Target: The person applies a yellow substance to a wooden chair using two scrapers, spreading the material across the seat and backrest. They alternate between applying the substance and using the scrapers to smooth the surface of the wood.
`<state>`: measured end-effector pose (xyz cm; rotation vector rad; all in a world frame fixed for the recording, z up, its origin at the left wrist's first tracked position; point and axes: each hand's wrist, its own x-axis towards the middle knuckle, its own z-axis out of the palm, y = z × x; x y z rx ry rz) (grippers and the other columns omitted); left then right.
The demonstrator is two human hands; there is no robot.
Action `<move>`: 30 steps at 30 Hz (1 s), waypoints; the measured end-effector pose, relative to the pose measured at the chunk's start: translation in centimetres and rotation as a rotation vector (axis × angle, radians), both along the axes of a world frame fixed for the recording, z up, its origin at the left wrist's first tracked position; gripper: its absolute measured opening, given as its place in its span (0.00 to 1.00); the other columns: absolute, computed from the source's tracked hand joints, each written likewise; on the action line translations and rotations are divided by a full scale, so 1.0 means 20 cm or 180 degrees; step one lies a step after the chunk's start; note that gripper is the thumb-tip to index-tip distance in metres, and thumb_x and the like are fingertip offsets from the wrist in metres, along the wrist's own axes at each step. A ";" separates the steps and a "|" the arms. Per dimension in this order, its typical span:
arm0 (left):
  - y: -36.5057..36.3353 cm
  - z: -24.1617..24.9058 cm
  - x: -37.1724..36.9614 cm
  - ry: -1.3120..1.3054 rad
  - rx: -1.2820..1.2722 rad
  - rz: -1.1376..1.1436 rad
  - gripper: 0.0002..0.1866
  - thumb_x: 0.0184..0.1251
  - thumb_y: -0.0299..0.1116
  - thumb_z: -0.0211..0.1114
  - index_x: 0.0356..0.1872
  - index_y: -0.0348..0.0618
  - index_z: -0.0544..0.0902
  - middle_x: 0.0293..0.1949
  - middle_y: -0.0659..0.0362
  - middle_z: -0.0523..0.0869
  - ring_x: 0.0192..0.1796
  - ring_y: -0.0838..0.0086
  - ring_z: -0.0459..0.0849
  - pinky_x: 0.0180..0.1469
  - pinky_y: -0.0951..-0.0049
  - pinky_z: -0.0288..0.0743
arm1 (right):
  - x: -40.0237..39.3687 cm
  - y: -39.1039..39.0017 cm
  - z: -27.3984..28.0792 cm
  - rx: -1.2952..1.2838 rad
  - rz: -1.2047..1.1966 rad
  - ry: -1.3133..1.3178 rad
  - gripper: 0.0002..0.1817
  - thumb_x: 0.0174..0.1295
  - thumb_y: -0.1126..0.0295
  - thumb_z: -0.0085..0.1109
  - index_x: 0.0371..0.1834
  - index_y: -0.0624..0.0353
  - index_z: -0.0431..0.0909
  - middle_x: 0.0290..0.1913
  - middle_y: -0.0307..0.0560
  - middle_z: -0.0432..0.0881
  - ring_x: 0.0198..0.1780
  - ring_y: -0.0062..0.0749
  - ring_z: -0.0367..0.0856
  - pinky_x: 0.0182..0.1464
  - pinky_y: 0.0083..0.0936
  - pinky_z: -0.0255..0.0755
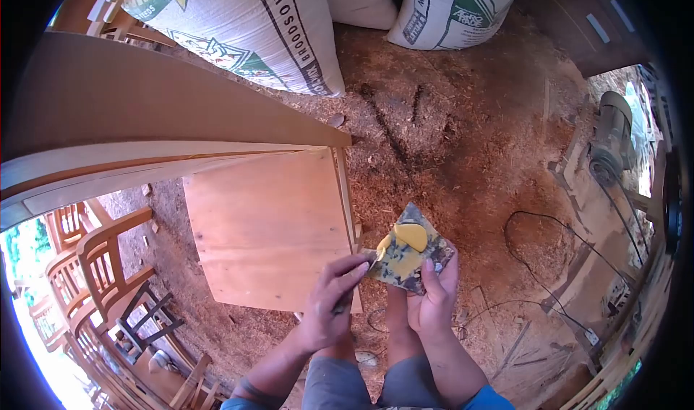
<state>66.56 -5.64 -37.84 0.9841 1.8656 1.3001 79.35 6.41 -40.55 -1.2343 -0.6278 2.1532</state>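
My right hand (435, 294) grips a small square board (413, 271), thumb on top. Its face is stained dark and smeared, and a thick lump of yellow putty (410, 236) sits near the far corner. In my left hand (334, 301) a thin putty knife (374, 259) is pinched between thumb and fingers. The knife's tip carries yellow putty and meets the board's left edge; most of its handle is hidden by my fingers. Just left of my hands is a pale wooden panel (267, 236), part of a wooden piece of furniture.
Stuffed white sacks (289, 41) stand at the back. A curved brown wooden board (166, 99) borders the panel. Wooden chairs (101, 265) crowd the left side. A motor (611, 135) and a black cable (510, 244) lie to the right on the sawdust-covered floor (463, 142).
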 end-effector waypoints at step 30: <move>-0.17 0.07 -0.01 -0.0028 -0.0512 -0.0425 0.34 0.49 0.06 0.51 0.63 0.37 0.72 0.62 0.43 0.74 0.57 0.54 0.81 0.51 0.67 0.78 | 0.09 -0.08 0.00 -0.0097 -0.0089 -0.0041 0.25 0.70 0.71 0.53 0.66 0.62 0.55 0.61 0.53 0.69 0.63 0.37 0.71 0.67 0.37 0.66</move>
